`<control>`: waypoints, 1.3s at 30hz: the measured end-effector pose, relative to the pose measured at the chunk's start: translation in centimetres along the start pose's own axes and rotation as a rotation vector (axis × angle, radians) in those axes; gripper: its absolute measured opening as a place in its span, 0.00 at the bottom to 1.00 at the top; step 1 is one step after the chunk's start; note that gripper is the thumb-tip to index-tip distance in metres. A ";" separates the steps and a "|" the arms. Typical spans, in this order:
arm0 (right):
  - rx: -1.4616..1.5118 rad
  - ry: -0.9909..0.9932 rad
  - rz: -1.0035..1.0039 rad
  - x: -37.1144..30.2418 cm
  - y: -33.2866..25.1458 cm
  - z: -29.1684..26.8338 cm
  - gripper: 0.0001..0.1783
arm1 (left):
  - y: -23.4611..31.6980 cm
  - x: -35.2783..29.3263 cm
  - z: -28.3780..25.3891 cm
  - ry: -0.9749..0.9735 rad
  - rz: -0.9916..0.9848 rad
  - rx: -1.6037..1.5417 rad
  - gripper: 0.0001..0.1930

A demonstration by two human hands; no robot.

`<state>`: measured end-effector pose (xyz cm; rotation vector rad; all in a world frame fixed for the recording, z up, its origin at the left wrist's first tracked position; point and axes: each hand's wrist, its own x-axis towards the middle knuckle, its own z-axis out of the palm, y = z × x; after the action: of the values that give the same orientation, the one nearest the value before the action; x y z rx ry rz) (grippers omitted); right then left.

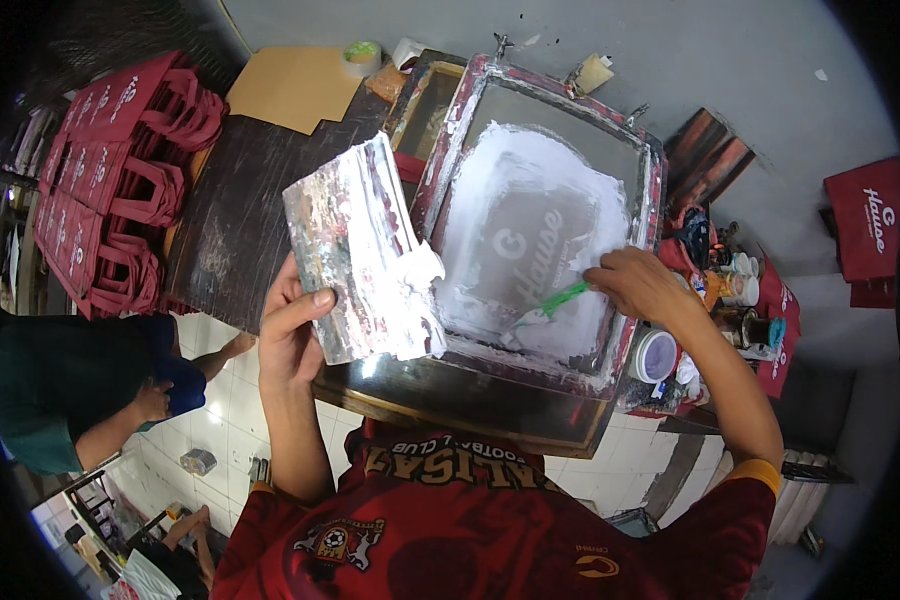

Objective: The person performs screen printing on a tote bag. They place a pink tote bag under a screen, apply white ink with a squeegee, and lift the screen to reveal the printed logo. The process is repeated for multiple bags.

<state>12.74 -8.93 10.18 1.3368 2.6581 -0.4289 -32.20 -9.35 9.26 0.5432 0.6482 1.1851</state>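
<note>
The right hand (630, 285) closes around a green scraper (562, 299), its end low on the screen (515, 275), right of center in the frame, where white paste (473, 195) rings a grey patch. At center left, the left hand (298, 315) grips a paste-smeared board (332, 255). A tub (655, 355) sits beside the screen; red bags (90, 175) fill the upper left. The step appears to be gathering or spreading paste; the next stroke likely calls for a flat, steady edge.
</note>
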 end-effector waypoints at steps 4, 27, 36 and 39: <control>0.044 -0.117 0.217 -3.6 -0.9 -0.7 0.09 | -1.2 0.6 0.3 -0.007 -0.046 0.042 0.36; 1.190 0.733 0.629 -12.9 -8.0 2.7 0.11 | -9.3 2.2 7.3 -0.256 -0.458 -0.065 0.35; 0.779 1.247 0.559 -6.9 -13.0 9.9 0.14 | -8.3 1.2 9.2 -0.370 -0.525 -0.173 0.34; 0.766 1.262 0.533 -6.6 -13.4 10.1 0.15 | -8.5 1.0 8.5 -0.335 -0.510 -0.212 0.33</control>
<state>5.90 -24.68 4.78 3.3489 2.6956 -0.7254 -20.28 -11.28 9.15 0.3549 0.3372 0.6506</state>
